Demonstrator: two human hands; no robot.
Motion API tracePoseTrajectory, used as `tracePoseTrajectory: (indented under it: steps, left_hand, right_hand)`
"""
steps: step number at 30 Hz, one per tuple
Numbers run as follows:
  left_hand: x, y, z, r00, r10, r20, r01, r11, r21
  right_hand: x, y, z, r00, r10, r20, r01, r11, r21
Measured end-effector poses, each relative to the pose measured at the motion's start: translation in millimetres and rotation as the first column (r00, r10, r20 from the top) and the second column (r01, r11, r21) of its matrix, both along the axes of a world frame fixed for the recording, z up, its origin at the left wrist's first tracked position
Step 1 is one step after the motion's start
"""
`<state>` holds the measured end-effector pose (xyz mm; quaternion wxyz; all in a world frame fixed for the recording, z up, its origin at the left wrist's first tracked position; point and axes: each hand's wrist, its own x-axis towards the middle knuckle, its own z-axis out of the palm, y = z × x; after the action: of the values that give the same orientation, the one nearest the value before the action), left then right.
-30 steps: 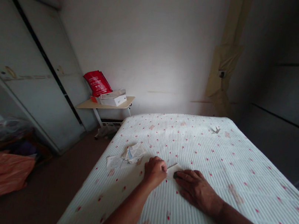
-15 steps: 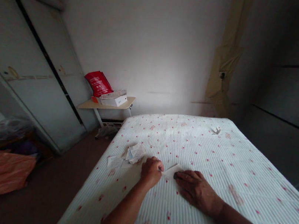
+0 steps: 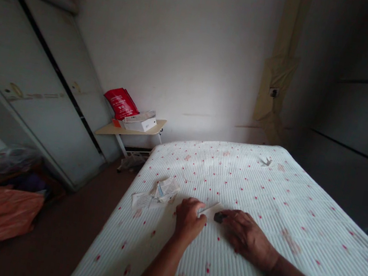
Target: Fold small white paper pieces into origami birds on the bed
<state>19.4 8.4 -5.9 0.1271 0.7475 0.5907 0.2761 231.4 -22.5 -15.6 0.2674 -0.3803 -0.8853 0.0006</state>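
Observation:
A small white piece of paper (image 3: pixel 211 210) lies on the bed between my two hands. My left hand (image 3: pixel 189 219) is at its left end, thumb and index finger parted around the edge, without a visible pinch. My right hand (image 3: pixel 248 236) rests low over the bed, its fingertips on a small dark object (image 3: pixel 218 217) at the paper's right end. What that object is cannot be made out. Left of my left hand, several printed paper pieces (image 3: pixel 166 190) lie in a loose pile, with another printed sheet (image 3: pixel 141 201) beside it.
The bed's white striped cover (image 3: pixel 200 168) has red dots. A crumpled white scrap (image 3: pixel 266 161) lies near its far right corner. Beyond the bed's left corner, a small table (image 3: pixel 109 129) carries a red bag (image 3: pixel 122 103) and a white box (image 3: pixel 141 124). A wardrobe (image 3: pixel 42 66) stands left.
My left hand has loosened from a closed pinch on the paper, its thumb and finger now apart, and shifted slightly right and nearer. My right hand has drawn slightly right, exposing more of the dark object.

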Motion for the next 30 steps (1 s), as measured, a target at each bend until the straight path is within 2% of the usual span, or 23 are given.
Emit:
tracePoseTrajectory:
  steps: [5,7,18,22,30]
  left_hand:
    - [6.7,-4.3,-4.2,0.995,0.023,-0.098,-0.020,0.999,0.041]
    - [7.7,-5.2,-5.9,0.994,0.024,-0.103,-0.018,0.998,0.065]
    - [7.1,-5.9,-11.0,0.998,-0.022,-0.050,0.029,0.991,0.131]
    - [7.5,-5.7,-9.5,0.998,-0.033,-0.059,0.039,0.992,0.116]
    - [8.4,-7.0,-6.2,0.997,-0.003,-0.077,0.009,0.996,0.084]
  right_hand:
    - [5.8,9.1,-13.1,0.956,-0.278,-0.094,0.280,0.960,0.001]
    - [6.2,11.9,-14.3,0.943,-0.327,-0.067,0.327,0.945,-0.022]
    - [4.2,11.4,-8.1,0.957,-0.292,0.005,0.291,0.954,-0.070]
    - [6.4,12.4,-10.0,0.968,-0.250,-0.010,0.249,0.966,-0.074]
    - [3.7,10.7,-6.5,0.966,-0.257,-0.008,0.256,0.965,-0.051]
